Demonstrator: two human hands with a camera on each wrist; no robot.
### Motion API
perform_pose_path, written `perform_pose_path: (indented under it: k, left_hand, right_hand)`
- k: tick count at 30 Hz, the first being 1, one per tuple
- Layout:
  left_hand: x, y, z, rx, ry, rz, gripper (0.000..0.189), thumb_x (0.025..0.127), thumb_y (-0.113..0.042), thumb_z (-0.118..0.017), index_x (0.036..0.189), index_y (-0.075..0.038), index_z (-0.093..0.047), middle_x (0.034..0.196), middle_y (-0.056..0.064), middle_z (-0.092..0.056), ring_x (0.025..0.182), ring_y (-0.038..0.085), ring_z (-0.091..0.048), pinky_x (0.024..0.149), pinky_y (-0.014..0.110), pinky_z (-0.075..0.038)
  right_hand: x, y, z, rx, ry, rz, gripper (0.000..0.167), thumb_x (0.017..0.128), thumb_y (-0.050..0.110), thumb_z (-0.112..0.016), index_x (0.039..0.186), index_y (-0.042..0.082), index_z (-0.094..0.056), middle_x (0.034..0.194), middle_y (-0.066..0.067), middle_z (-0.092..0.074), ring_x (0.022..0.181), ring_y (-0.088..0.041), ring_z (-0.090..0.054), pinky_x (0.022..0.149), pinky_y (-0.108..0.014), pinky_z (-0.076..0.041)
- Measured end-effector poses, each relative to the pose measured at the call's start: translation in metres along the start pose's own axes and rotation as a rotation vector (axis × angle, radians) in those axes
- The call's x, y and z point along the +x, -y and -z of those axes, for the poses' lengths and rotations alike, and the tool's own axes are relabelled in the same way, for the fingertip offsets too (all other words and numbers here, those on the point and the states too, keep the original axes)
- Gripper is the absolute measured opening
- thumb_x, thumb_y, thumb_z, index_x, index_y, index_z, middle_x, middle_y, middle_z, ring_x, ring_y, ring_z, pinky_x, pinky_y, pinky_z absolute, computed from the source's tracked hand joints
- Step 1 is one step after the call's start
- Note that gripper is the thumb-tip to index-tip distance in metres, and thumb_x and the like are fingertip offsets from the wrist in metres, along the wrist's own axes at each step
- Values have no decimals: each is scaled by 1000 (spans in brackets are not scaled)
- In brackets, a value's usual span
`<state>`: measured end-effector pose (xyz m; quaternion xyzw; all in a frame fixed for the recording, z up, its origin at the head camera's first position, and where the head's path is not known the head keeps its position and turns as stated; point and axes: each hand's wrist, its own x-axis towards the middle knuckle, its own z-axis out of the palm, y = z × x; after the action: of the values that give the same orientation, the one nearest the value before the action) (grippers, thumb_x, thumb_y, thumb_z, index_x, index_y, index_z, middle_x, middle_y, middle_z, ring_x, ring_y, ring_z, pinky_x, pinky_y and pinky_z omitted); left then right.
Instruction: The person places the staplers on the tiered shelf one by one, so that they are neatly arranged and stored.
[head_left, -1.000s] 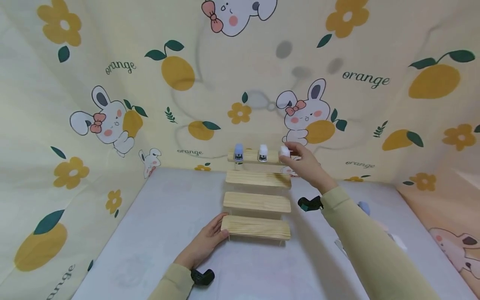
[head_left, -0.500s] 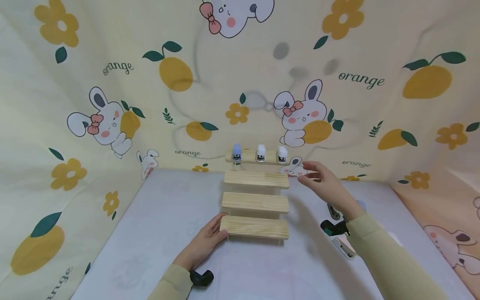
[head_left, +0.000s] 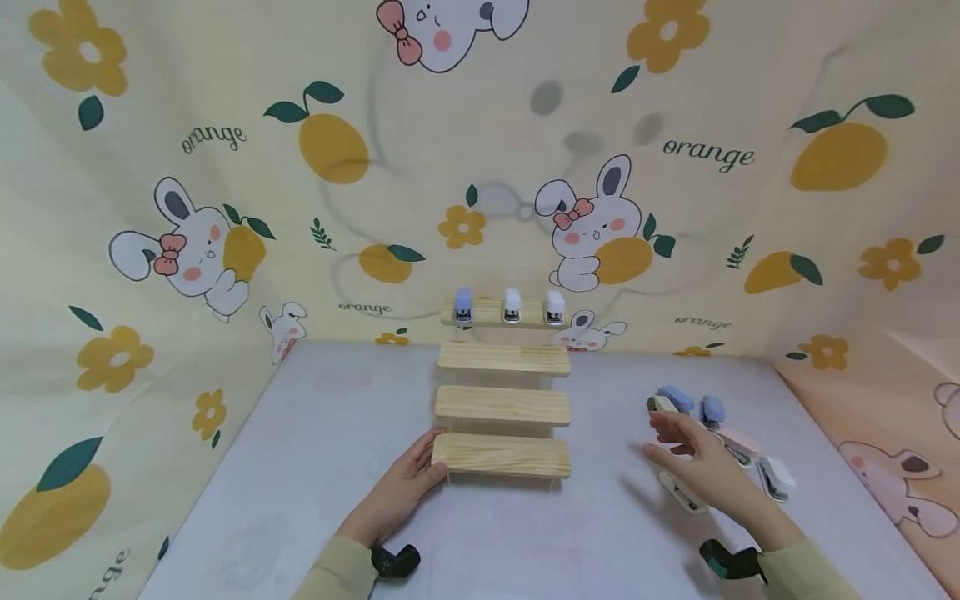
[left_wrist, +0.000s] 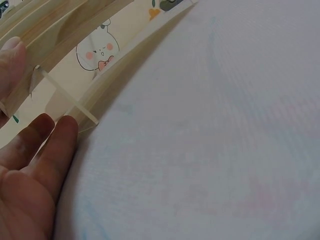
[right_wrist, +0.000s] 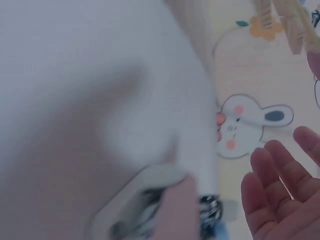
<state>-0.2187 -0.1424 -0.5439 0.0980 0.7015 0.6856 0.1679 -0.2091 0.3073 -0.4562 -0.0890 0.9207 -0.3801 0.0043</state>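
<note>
A tiered wooden shelf (head_left: pixel 501 406) stands mid-table. Its lowest board's left end is in my left hand (head_left: pixel 393 496), with the thumb on the board and other fingers by the clear leg (left_wrist: pixel 67 95). On the top board, a blue stapler (head_left: pixel 463 306), a white stapler (head_left: pixel 512 306) and another white stapler (head_left: pixel 555 307) stand in a row. To the right, my right hand (head_left: pixel 708 471) hovers with spread, slightly bent fingers, holding nothing. Beneath it a stapler (head_left: pixel 681 493) is partly hidden; a blurred pink stapler (right_wrist: pixel 177 210) shows in the right wrist view.
Several staplers lie loosely grouped at the right, among them a blue stapler (head_left: pixel 712 408), another blue stapler (head_left: pixel 677 397) and a white stapler (head_left: pixel 778 477). A patterned cloth backdrop (head_left: pixel 420 200) rises behind the white table (head_left: pixel 315 433).
My right hand has let go of the right-hand white stapler on the top board. It has moved right and down to the loose staplers. My left hand stays at the shelf.
</note>
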Motion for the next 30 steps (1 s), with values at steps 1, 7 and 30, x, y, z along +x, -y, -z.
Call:
perform_pose_path:
  k: [1,7,30]
  left_hand:
    - [0,0,0,-2,1,0,70,94,-34,-62,153,-26,-26,157,9,-26,142,22,-26,112,34,-29]
    - [-1,1,0,-25,21,-28,68,96,-31,-60,154,-23,-24,157,10,-26,142,23,-26,111,32,-29]
    - [1,4,0,-48,19,-14,71,95,-31,-62,154,-21,-23,157,12,-25,143,24,-24,112,34,-28]
  right_hand:
    - [-4,-2,-1,-8,-3,-6,61,92,46,-63,138,11,-46,132,-11,-53,113,-28,-54,87,-32,-51]
    - [-18,-11,1,-24,-1,-36,62,92,44,-64,138,8,-46,133,-17,-52,114,-33,-53,85,-36,-51]
    - [-29,-31,-2,-63,161,-216,79,85,52,-69,143,6,-43,143,-27,-40,123,-49,-44,91,-61,-46]
